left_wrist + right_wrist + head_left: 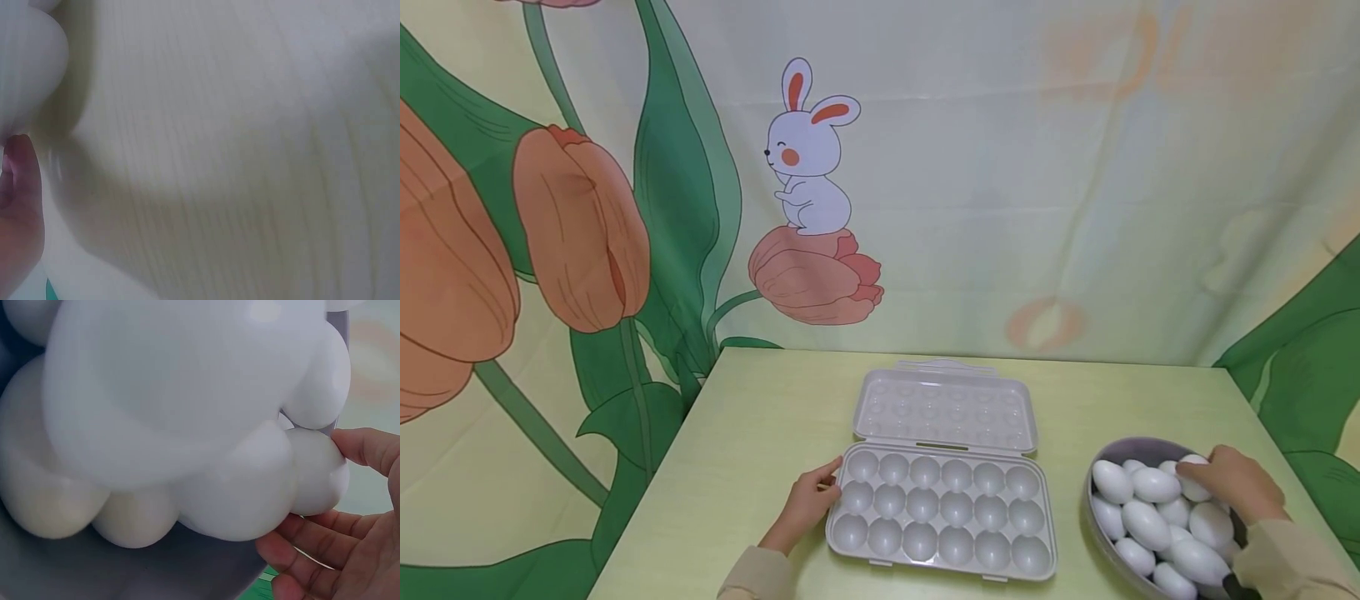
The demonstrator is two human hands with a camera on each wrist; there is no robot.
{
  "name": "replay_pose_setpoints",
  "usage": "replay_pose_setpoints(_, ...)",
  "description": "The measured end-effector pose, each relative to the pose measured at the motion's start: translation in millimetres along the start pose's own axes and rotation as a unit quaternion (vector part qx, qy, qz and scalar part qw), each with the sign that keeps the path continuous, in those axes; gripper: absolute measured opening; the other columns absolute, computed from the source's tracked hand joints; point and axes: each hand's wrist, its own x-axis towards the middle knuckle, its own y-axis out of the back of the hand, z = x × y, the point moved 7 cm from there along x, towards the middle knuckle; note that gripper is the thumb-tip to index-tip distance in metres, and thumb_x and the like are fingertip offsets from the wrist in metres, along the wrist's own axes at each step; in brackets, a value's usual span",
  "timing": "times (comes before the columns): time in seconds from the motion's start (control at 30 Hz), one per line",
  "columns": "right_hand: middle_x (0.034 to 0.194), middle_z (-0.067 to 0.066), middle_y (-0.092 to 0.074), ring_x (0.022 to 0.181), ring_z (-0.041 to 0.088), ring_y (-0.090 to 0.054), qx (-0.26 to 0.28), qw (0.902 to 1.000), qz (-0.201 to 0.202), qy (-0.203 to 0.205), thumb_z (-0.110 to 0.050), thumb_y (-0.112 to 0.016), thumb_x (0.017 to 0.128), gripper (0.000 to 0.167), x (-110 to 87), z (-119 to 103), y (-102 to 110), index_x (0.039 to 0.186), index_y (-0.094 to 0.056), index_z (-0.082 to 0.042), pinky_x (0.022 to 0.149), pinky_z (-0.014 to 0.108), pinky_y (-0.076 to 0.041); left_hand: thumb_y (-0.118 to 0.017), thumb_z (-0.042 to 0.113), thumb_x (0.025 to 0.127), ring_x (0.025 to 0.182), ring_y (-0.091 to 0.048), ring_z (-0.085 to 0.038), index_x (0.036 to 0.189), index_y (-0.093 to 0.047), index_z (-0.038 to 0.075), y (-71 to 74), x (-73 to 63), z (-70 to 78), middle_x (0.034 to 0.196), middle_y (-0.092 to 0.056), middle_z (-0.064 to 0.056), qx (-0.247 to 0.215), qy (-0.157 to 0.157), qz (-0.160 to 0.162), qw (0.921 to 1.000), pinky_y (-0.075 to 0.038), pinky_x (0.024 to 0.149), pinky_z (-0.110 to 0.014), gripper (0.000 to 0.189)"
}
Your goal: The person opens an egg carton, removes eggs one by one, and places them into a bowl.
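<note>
An egg storage box (940, 504) of pale grey plastic lies on the table with its lid (945, 408) folded back, its rows of round cups holding nothing. My left hand (811, 500) grips the box by its left edge; the left wrist view catches only part of that hand (22, 212) against the rounded cups (31, 69). To the right stands a grey bowl (1101, 546) heaped with white eggs (1146, 523). My right hand (1243, 483) reaches over the bowl's far right side and pinches an egg (319, 472) between thumb and fingers (369, 447).
The pale yellow table (737, 417) ends at a hanging cloth (970, 208) printed with tulips and a rabbit. A strip of table separates the box from the bowl, which sits near the table's right edge.
</note>
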Motion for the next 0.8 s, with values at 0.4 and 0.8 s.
replay_pose_setpoints(0.4, 0.084, 0.020, -0.056, 0.073, 0.028, -0.054, 0.019, 0.9998, 0.009, -0.003, -0.053, -0.050, 0.077, 0.060, -3.9, 4.5, -5.6, 0.091, -0.049, 0.006, 0.052, 0.033, -0.038, -0.051, 0.000, 0.074, 0.072, -0.052, -0.014, 0.125, -0.049, 0.004, 0.2, 0.3, -1.2, 0.083, -0.057, -0.009, 0.004, -0.002, 0.003, 1.0000, -0.044, 0.058, -0.019, 0.051)
replay_pose_setpoints(0.8, 0.088, 0.024, -0.055, 0.075, 0.030, -0.054, 0.029, 0.9993, 0.019, -0.011, -0.054, -0.047, 0.079, 0.062, -6.8, 4.8, -5.7, 0.094, -0.047, 0.007, 0.053, 0.034, -0.037, -0.052, 0.000, 0.074, 0.073, -0.053, -0.014, 0.125, -0.050, 0.004, -0.1, 1.7, -3.7, 0.083, -0.057, -0.010, 0.003, -0.004, 0.004, 1.0000, -0.044, 0.058, -0.020, 0.052)
